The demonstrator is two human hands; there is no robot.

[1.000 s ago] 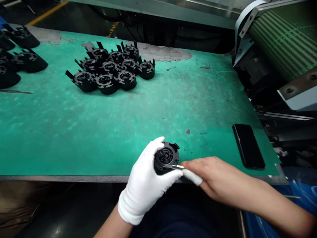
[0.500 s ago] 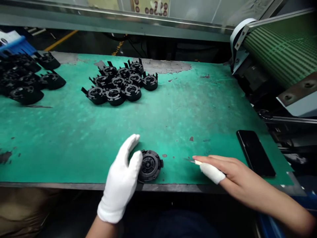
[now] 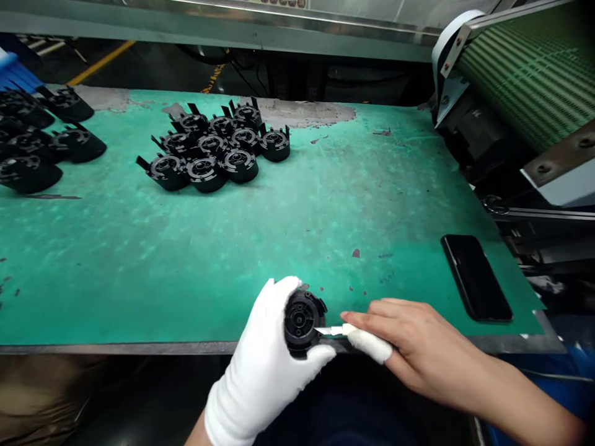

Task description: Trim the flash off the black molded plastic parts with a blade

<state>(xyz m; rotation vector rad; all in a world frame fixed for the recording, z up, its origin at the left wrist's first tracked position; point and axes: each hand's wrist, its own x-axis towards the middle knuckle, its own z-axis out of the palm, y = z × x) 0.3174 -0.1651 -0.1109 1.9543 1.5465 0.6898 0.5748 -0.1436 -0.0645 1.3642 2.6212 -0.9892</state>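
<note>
My left hand (image 3: 264,359), in a white glove, is closed around a round black plastic part (image 3: 301,319) near the front edge of the bench. Its thumb lies along the part's near side, and the part's ribbed face is turned up. In my right hand (image 3: 409,341), bare but for a white cover on the thumb, is a small knife (image 3: 331,331) pinched between thumb and forefinger. The blade points left, and its tip meets the right rim of the black part. Most of the knife's handle is hidden in the hand.
Several black plastic housings (image 3: 204,173) stand in a cluster on the green bench mat (image 3: 325,210). More black housings (image 3: 77,142) are at the left, by a blue bin (image 3: 16,74). A black phone (image 3: 478,277) lies at the right, below a green conveyor belt (image 3: 530,74).
My left hand has moved right and taken hold of the round black part, shifting it slightly right. The knife in my right hand has come left and down to the part's rim.
</note>
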